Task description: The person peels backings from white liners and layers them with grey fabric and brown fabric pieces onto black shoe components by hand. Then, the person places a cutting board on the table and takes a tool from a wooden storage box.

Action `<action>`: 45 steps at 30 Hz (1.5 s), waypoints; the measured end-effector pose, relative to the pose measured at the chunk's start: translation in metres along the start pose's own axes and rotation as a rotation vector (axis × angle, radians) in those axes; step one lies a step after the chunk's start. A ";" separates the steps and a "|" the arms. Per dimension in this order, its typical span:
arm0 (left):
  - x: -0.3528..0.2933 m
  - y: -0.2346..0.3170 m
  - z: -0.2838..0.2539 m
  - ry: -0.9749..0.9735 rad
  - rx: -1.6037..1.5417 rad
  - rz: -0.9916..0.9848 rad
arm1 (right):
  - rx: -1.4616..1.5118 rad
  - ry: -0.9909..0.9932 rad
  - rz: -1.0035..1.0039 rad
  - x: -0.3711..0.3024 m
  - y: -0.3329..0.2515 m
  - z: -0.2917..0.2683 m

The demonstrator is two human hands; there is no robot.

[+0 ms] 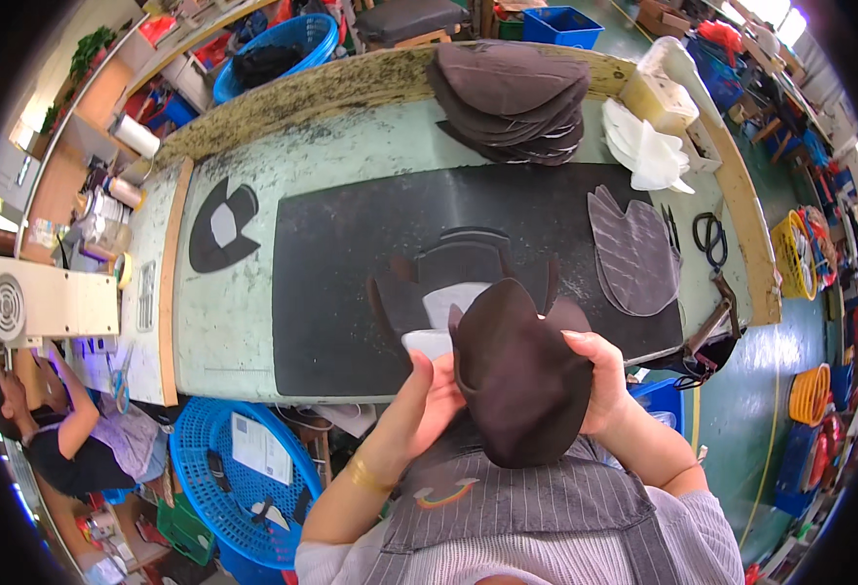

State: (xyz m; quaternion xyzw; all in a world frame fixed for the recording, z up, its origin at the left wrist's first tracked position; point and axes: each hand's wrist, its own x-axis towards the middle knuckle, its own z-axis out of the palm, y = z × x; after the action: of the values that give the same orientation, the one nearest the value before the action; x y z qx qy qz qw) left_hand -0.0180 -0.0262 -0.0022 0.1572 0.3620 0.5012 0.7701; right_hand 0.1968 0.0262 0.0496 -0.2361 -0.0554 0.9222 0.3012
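Lower centre of the frame: smooth, dark brown rounded piece [524, 390], overlapping in view the near edge of the pale green table [224, 331]. Pinched at upper right between thumb and fingers of the right hand [604, 378]; at its left edge, the left hand [436, 402], fingers partly hidden, grip impossible to tell, thumb just beside a small white piece [427, 343]. Behind, centre: layered dark pieces [458, 261] on a flat black mat [331, 292], bare toward its left. Upper centre: floppy brown stack [512, 107] against a rough raised rim [351, 83].
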 end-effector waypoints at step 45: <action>0.052 0.042 -0.014 0.586 0.714 0.424 | -1.087 0.450 -0.399 0.095 -0.043 -0.032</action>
State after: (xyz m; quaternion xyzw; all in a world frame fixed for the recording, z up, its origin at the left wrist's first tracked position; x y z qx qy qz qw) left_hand -0.0437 0.0367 -0.0075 0.3334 0.6719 0.5144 0.4156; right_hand 0.1673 0.1150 -0.0069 -0.5294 -0.4955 0.6156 0.3088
